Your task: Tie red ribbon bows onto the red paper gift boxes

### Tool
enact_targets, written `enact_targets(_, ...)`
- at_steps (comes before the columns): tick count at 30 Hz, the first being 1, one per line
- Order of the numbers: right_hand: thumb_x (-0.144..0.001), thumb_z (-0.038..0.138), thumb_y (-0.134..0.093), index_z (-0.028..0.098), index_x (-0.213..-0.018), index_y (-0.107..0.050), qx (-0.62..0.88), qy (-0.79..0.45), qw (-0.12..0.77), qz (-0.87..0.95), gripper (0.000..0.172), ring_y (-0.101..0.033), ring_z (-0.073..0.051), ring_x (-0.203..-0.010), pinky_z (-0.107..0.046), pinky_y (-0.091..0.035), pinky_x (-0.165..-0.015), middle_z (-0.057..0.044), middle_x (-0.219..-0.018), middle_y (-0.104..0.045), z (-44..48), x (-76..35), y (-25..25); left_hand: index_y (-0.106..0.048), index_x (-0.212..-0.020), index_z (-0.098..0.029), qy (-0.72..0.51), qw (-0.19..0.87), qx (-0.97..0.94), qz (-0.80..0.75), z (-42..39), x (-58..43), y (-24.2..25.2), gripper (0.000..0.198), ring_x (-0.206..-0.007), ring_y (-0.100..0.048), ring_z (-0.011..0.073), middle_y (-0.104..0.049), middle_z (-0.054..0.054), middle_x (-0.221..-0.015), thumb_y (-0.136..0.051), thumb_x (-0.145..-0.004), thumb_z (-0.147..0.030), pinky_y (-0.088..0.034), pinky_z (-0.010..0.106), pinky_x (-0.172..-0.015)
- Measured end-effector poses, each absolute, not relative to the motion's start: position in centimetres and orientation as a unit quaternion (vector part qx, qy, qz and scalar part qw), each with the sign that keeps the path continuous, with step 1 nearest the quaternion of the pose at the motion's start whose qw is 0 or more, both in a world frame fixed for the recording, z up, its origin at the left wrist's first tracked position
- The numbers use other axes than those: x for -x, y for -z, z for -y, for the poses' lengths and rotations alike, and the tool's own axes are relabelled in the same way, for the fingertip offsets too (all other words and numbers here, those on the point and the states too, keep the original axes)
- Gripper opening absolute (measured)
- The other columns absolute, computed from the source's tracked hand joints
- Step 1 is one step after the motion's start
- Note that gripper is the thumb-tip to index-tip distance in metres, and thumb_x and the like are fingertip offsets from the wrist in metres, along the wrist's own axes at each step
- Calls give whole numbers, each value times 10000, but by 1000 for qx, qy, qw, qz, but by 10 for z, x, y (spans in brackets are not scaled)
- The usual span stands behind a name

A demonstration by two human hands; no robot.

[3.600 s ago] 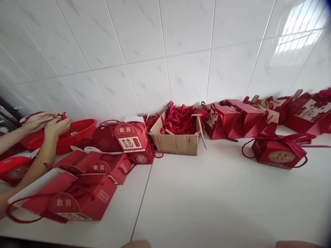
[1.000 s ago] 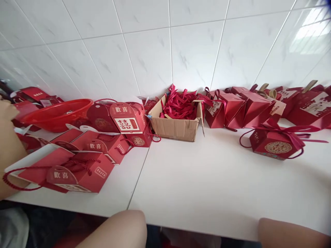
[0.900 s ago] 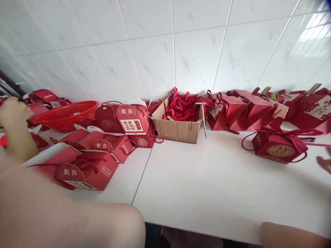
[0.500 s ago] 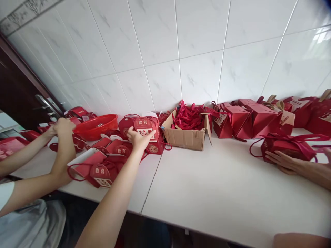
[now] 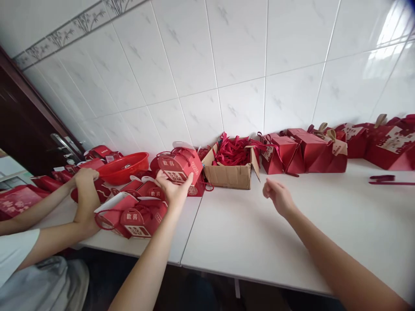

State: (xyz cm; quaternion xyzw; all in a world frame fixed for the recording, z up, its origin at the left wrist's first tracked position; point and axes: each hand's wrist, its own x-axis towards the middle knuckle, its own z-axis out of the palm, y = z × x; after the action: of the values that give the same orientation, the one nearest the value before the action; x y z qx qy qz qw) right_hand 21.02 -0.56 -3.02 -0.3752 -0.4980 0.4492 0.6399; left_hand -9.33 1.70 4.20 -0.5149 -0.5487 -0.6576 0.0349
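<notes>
My left hand point(image 5: 173, 190) grips a red gift box point(image 5: 180, 166) with a rope handle and lifts it tilted off the white table point(image 5: 259, 242). My right hand point(image 5: 278, 196) hovers over the table's middle, fingers loosely curled, holding nothing. Several similar red gift boxes point(image 5: 136, 211) lie flat under and left of my left hand. A cardboard box point(image 5: 231, 175) full of red ribbons point(image 5: 235, 151) stands between my hands, against the wall.
A co-worker's two hands point(image 5: 84, 179) work on a red box at the left, near a red plastic basin point(image 5: 123, 166). A row of red gift bags point(image 5: 304, 151) lines the tiled wall to the right. A loose ribbon point(image 5: 385, 179) lies at far right.
My left hand has picked the gift box up off the pile. My right hand has come from the ribboned box at the far right to the middle; that box is out of view.
</notes>
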Motion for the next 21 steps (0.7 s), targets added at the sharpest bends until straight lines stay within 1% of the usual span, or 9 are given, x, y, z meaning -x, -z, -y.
enact_targets(2,-777,666,-525,187,-493,-421,404,-462,586,530,566,-370,-116,-501,-287,-288,-529,-11,-484,-418,2,-202,48,-266,-1228,-229,653,88,565,497,2,92,-36,937,-1188,-430,295,-304,140,-1258,-829,-490,-360,-488,418,-913)
enact_targets(5,-766,668,-544,176,-497,-443,412,-473,548,554,569,-365,-107,-490,-270,-294,-531,-6,-477,-433,4,-196,56,-292,-1195,-226,614,155,619,464,21,87,-29,1044,-1160,-438,347,-334,146,-1213,-872,-342,-383,-483,451,-900)
enact_targets(7,-773,667,-536,173,-510,-448,413,-477,534,563,567,-373,-104,-493,-262,-304,-537,1,-487,-433,6,-195,54,-291,-1193,-233,609,160,631,454,27,81,-25,1051,-1162,-436,353,-340,147,-1199,-872,-331,-382,-492,447,-882)
enact_targets(9,-779,670,-523,172,-521,-451,415,-478,528,566,566,-379,-103,-497,-258,-310,-541,5,-495,-433,7,-195,52,-277,-1216,-252,620,119,641,436,30,72,-23,1016,-1170,-444,331,-324,148,-1238,-855,-390,-374,-518,413,-841)
enact_targets(13,-777,684,-509,171,-525,-448,424,-479,520,565,575,-377,-101,-492,-255,-307,-535,5,-489,-436,6,-195,52,-261,-1242,-296,605,-57,678,413,36,51,-14,867,-1150,-509,273,-377,116,-1254,-775,-552,-405,-529,397,-862)
enact_targets(15,-766,702,-501,170,-529,-447,432,-480,517,562,584,-377,-99,-489,-254,-306,-532,7,-487,-434,4,-195,54,-219,-1275,-319,582,-126,689,414,39,41,-4,882,-1159,-509,266,-404,113,-1250,-758,-583,-410,-540,392,-839)
enact_targets(18,-745,735,-480,163,-582,-486,451,-476,515,552,595,-425,-106,-533,-248,-324,-547,-2,-542,-470,0,-194,57,-153,-1332,-308,547,-146,693,445,37,31,19,1009,-1177,-489,287,-396,140,-1266,-799,-561,-401,-539,402,-816)
enact_targets(20,-736,752,-464,155,-656,-528,465,-471,515,545,605,-480,-121,-605,-242,-349,-565,-22,-637,-524,-2,-194,60,-177,-1347,-256,511,-132,705,474,34,28,35,1032,-1178,-484,307,-413,159,-1254,-819,-553,-409,-496,457,-898)
enact_targets(21,-733,759,-454,154,-695,-540,471,-470,514,542,612,-500,-129,-639,-240,-360,-569,-32,-688,-545,-2,-195,60,-212,-1343,-232,486,-131,720,477,32,27,42,995,-1175,-483,310,-427,162,-1250,-814,-571,-411,-467,479,-938)
